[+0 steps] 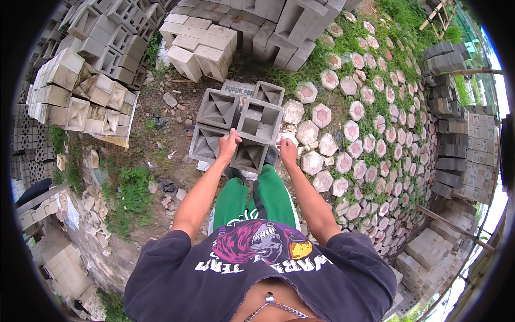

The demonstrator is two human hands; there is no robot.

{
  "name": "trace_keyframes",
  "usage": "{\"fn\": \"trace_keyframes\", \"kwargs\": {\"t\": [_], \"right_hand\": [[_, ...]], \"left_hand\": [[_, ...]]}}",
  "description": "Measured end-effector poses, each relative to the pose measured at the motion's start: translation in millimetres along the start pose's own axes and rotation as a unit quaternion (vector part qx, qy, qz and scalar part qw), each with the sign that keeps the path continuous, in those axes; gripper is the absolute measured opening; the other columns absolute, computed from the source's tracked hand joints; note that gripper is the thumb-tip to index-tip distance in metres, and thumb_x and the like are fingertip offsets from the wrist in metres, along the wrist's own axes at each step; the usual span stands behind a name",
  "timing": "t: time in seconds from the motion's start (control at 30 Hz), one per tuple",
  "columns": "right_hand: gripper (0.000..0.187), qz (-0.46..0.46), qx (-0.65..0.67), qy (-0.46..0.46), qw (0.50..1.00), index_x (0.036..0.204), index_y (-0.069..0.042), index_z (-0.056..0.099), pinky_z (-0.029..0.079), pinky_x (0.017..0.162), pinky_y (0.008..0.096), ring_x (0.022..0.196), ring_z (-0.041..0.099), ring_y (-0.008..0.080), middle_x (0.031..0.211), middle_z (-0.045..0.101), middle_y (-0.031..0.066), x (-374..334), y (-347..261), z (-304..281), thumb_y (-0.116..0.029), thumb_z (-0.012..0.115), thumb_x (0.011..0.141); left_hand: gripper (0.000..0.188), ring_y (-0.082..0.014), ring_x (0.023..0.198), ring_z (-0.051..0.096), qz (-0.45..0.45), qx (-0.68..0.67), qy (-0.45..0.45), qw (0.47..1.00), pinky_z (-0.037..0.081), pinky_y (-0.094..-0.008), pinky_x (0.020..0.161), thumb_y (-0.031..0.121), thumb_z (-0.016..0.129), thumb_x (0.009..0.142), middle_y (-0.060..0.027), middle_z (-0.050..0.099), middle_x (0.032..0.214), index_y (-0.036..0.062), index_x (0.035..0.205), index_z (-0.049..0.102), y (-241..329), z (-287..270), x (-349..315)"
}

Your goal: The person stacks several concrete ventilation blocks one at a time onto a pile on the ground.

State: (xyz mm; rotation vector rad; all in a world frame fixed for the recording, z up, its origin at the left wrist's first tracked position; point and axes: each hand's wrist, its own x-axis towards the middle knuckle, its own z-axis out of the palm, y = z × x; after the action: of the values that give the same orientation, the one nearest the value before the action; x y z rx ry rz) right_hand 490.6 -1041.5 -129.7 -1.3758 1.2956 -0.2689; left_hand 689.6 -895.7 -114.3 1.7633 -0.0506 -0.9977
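Note:
A grey concrete vent block (260,119) with a pierced, recessed face lies in front of me, over or among several similar blocks. My left hand (229,145) is closed on its near left corner, thumb along the edge. At its near right corner, my right hand (288,147) has its fingers curled against the side; part of that grip is hidden. Close around it are a block at the left (218,107), one at the near left (208,141), one nearest my legs (250,156) and one behind (270,93). Whether the held block is lifted or resting, I cannot tell.
Under the blocks shows a printed sack (234,87). Hexagonal pavers (322,115) with grass between them cover the ground to the right. Stacked blocks stand at the far left (80,102), at the back (204,45) and along the right (450,139). Rubble (96,214) lies at the left.

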Motion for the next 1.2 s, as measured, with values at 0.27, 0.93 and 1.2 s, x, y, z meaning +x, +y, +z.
{"fn": "trace_keyframes", "kwargs": {"t": [0.27, 0.93, 1.2], "right_hand": [[0.048, -0.107, -0.121, 0.023, 0.987, 0.133, 0.006, 0.042, 0.038, 0.102, 0.0431, 0.119, 0.049, 0.0399, 0.126, 0.052, 0.0285, 93, 47, 31, -0.027, 0.041, 0.098], [0.062, 0.055, 0.144, -0.040, 0.987, 0.126, -0.005, 0.038, 0.047, 0.084, 0.0362, 0.095, 0.056, 0.0243, 0.108, 0.057, 0.0119, 158, 92, 73, 0.001, 0.058, 0.067], [0.065, 0.112, 0.190, -0.113, 0.969, 0.125, -0.009, 0.041, 0.048, 0.066, 0.0345, 0.079, 0.053, 0.0213, 0.096, 0.056, 0.0090, 161, 83, 61, 0.005, 0.053, 0.062]], "left_hand": [[0.058, -0.0379, 0.134, 0.033, 0.231, 0.336, 0.038, 0.912, 0.028, -0.0422, 0.110, 0.012, 0.046, 0.089, -0.0263, 0.036, 0.143, 0.0022, 0.144, 0.031, -63, 35, 103], [0.075, -0.0226, 0.105, 0.058, 0.008, 0.184, -0.089, 0.979, 0.045, -0.0322, 0.090, 0.002, 0.058, 0.069, -0.0130, 0.061, 0.117, 0.0077, 0.142, 0.039, -89, 32, 172], [0.081, -0.0330, 0.119, 0.053, -0.052, 0.147, -0.057, 0.986, 0.041, -0.0368, 0.098, 0.005, 0.055, 0.066, -0.0201, 0.058, 0.123, 0.0158, 0.144, 0.037, -110, 37, 148]]}}
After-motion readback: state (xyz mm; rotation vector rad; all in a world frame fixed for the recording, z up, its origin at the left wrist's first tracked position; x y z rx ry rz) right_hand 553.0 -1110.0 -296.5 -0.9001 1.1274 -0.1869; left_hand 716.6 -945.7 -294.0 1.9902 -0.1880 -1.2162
